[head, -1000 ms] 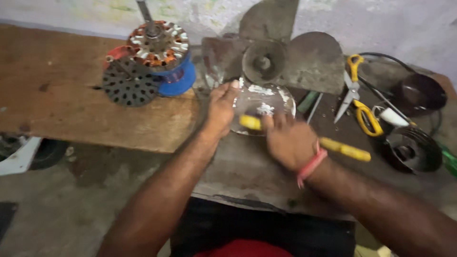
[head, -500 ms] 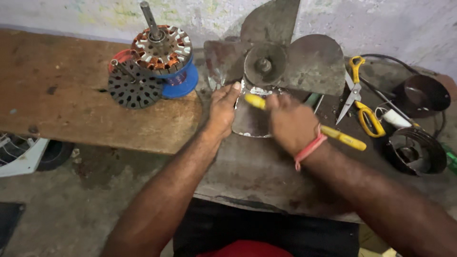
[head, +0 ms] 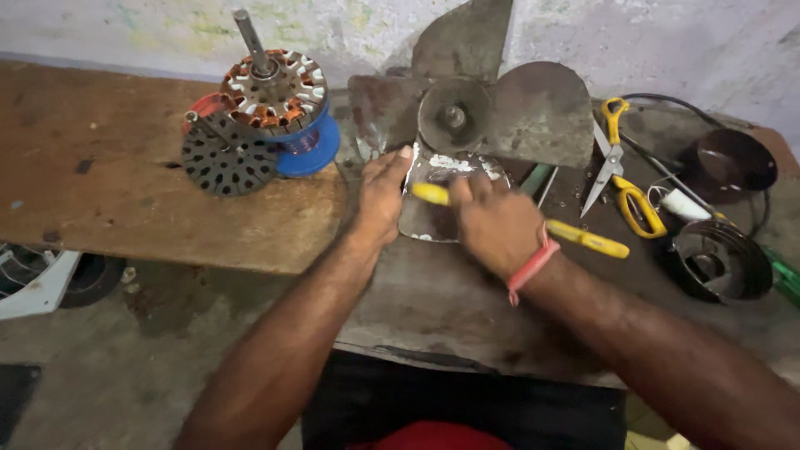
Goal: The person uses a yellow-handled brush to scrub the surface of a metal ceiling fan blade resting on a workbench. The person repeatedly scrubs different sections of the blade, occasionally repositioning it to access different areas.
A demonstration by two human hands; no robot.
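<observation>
while the left hand presses flat on the metal fan blade, the right hand grips a yellow-handled tool.

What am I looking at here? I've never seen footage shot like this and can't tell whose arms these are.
The camera sits on a person's head and looks down, so both arms are that person's own. The left hand presses on a shiny metal piece below a grey fan blade assembly. The right hand, with a pink wristband, grips a yellow-handled tool laid across that piece. On the workbench lie a motor core with copper windings, a perforated disc, yellow-handled scissors and dark round housings.
</observation>
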